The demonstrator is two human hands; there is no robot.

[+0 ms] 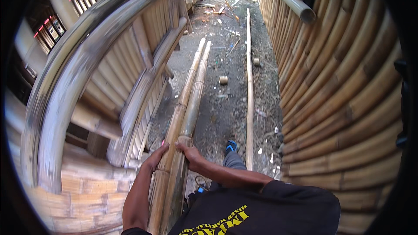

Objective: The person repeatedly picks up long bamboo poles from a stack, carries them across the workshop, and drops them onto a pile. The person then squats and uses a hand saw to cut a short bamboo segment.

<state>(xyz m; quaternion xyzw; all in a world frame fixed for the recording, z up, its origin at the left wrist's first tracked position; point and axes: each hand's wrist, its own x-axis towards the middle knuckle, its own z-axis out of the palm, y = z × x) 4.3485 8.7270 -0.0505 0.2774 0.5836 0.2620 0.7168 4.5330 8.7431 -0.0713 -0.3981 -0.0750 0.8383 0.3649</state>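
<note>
Head view, the only one. Clamps left bamboo pole (176, 117) with left hand (156, 156) from the outer side; can't see fingers underneath. Clamps right bamboo pole (190, 113) with right hand (192, 155), also from the outer side, just beside the first grip. Shows both poles side by side, running from the left of the shirt (283, 209) out over the ground (213, 117), nearer its left edge than its right. Can't tell about far ends: touching ground or hanging clear.

Risks, judged only. Could roll or scissor apart, being round and pinched from outside, with no visible tie. Could tip out of the grip, given the long reach ahead of hands so close to the body. Could knock the slatted bamboo railing (72, 87) along the ground's left edge if swung left, or the bamboo wall (339, 82) along its right edge if swung right, for lack of room. Could pinch right thumb, being at the seam between poles.

Underfoot: could stumble on the loose pole (249, 82) lying lengthwise toward the ground's right edge, near the blue-and-black shoe (231, 146), or roll on the short bamboo offcut (223, 79) left of it. Could also slip on scattered sticks (220, 10) toward the far edge, with downward view partly blocked by poles and forearms (237, 177).
</note>
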